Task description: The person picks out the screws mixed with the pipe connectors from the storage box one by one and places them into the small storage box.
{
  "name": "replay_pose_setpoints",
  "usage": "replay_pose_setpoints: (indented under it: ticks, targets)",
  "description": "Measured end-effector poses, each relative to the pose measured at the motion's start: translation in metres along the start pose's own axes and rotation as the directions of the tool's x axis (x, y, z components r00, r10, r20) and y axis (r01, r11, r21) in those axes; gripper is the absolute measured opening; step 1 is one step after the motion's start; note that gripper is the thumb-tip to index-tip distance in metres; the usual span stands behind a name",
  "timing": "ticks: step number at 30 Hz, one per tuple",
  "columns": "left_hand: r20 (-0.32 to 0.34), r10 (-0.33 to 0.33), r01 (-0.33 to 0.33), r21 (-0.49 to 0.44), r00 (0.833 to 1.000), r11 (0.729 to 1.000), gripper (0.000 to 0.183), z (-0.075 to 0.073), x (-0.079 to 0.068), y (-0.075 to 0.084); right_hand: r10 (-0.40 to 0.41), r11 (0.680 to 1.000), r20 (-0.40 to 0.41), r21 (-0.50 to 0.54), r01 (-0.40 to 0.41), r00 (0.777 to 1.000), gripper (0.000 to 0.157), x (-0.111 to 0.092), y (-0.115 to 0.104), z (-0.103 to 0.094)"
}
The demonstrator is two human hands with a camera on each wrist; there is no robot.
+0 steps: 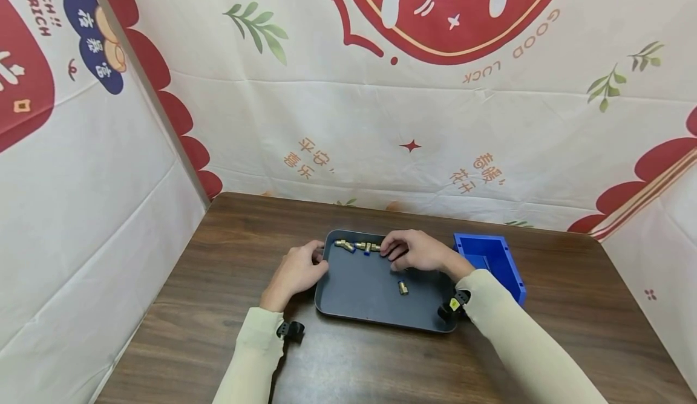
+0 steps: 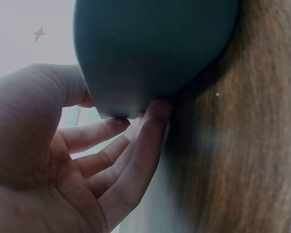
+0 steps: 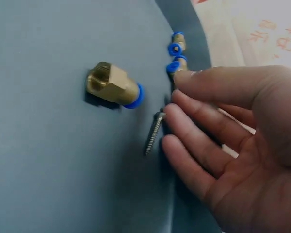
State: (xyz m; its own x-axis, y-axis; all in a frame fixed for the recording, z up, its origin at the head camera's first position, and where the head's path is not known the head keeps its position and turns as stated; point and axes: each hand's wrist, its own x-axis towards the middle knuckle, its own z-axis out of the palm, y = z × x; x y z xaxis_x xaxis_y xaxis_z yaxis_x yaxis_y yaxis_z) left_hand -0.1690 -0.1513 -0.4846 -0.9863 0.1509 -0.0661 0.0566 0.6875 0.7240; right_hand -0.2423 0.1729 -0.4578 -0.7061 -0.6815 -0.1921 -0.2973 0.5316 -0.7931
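My left hand (image 1: 296,273) grips the left rim of a dark grey tray (image 1: 354,298), its thumb over the edge and its fingers against the outer wall in the left wrist view. Over the far part of the tray, my right hand (image 1: 416,251) has loosely bent fingers, with thumb and fingertips apart. A screw (image 3: 154,133) lies right at its fingertips in the right wrist view. Near the tray's middle lies a brass push-fit pipe fitting (image 3: 114,85) with a blue collar. Other brass fittings (image 1: 345,245) lie along the far rim, one partly behind the right thumb in the right wrist view.
A blue plastic bin (image 1: 514,271) stands to the right of the tray, partly behind the right forearm. Tray and bin are on a brown wooden table (image 1: 218,307). Printed white cloth (image 1: 370,120) hangs along the table's back and sides.
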Motion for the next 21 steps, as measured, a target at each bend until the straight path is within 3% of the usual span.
replay_pose_setpoints:
  ticks: [3,8,16,21]
  targets:
    - [0.004,0.0,0.0,-0.003,1.0,1.0,0.048,0.0,0.0,0.0,0.035,0.999,-0.055,-0.029,-0.036,0.998,0.034,-0.007,-0.001,-0.004]
    - [0.002,0.001,-0.001,-0.001,1.0,1.0,0.049,0.0,0.001,0.0,0.08,0.974,-0.133,-0.2,-0.106,0.988,0.025,-0.016,-0.004,-0.009]
    - [-0.001,-0.001,0.001,0.006,1.0,1.0,0.048,-0.003,-0.001,0.001,0.167,0.856,-0.162,-0.465,-0.225,0.972,0.018,-0.016,-0.019,0.0]
    - [0.011,-0.006,0.005,0.008,1.0,1.0,0.049,-0.002,-0.001,0.002,0.253,0.783,-0.182,-0.539,-0.311,0.95,0.014,-0.014,-0.023,0.006]
